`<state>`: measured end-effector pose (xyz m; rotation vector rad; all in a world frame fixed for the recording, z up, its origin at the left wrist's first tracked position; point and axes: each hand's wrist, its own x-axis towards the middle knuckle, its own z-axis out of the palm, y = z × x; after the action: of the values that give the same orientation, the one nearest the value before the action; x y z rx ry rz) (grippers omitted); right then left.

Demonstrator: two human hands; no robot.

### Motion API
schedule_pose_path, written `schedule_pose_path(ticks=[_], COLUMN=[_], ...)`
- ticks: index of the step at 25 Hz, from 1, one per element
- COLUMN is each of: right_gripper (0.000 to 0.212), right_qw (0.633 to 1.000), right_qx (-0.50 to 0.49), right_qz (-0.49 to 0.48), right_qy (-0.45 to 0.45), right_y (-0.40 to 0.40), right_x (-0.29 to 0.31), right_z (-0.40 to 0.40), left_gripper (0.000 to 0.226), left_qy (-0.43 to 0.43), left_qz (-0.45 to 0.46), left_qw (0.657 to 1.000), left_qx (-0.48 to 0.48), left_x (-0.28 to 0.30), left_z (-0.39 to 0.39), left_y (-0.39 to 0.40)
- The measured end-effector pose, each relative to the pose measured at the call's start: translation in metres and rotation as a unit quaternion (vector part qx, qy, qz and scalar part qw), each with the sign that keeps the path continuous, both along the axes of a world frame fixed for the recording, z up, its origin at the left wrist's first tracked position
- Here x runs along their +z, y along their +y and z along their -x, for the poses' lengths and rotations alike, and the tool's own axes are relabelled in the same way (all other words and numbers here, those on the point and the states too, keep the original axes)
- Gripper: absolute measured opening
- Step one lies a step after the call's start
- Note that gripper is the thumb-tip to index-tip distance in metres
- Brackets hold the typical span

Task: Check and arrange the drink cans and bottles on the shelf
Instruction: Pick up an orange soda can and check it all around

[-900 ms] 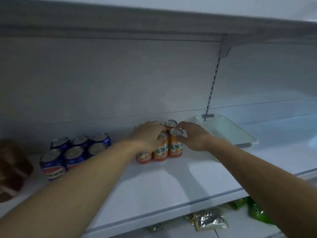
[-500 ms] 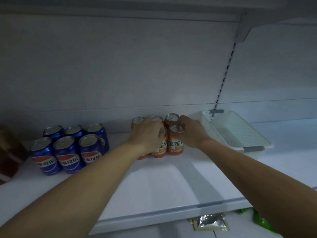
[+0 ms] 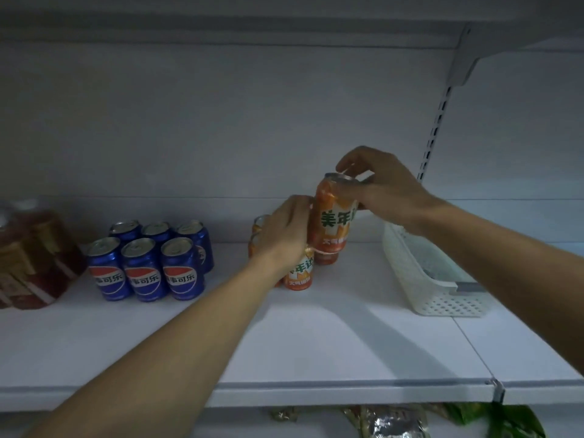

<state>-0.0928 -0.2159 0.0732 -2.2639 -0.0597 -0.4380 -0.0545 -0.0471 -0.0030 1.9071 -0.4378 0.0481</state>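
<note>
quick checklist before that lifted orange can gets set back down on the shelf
1. Right hand grips the lifted orange can near its top: ok.
2. Can roughly upright, only slightly tilted: ok.
3. Left hand steadies the other orange cans: ok.
4. Bare shelf in front for a landing spot: ok.
5. White basket stands apart to the right, out of the way: ok.
6. Can's condition, dents or date: cannot tell.
</note>
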Motion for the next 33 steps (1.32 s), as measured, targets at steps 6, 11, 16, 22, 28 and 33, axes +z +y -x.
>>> schedule_pose_path(ticks=[6, 11, 16, 22, 28, 33], right_gripper=[0.030, 0.032, 0.024, 0.020, 0.033, 0.022], right_qw=[0.995, 0.968, 0.948, 0.944, 0.943, 0.972], right_qx=[0.067, 0.167, 0.189, 0.192, 0.209, 0.140], right_qz=[-0.055, -0.180, -0.256, -0.268, -0.258, -0.185], right_qy=[0.042, 0.050, 0.017, -0.008, 0.034, -0.026], right_y=[0.026, 0.044, 0.069, 0.073, 0.043, 0.040], right_x=[0.044, 0.060, 0.051, 0.055, 0.068, 0.073], right_z=[-0.009, 0.017, 0.064, 0.092, 0.068, 0.052], left_gripper=[0.056, 0.066, 0.062, 0.063, 0.066, 0.058], left_qy=[0.141, 0.233, 0.241, 0.239, 0.222, 0.172], left_qz=[0.225, 0.349, 0.324, 0.336, 0.319, 0.316], left_qw=[0.963, 0.906, 0.904, 0.899, 0.914, 0.931], left_qx=[0.048, -0.058, -0.139, -0.146, -0.116, -0.069], left_x=[0.022, 0.058, 0.062, 0.065, 0.069, 0.068], left_z=[0.003, 0.033, 0.087, 0.116, 0.093, 0.094], left_y=[-0.007, 0.011, 0.035, 0.033, 0.007, -0.005])
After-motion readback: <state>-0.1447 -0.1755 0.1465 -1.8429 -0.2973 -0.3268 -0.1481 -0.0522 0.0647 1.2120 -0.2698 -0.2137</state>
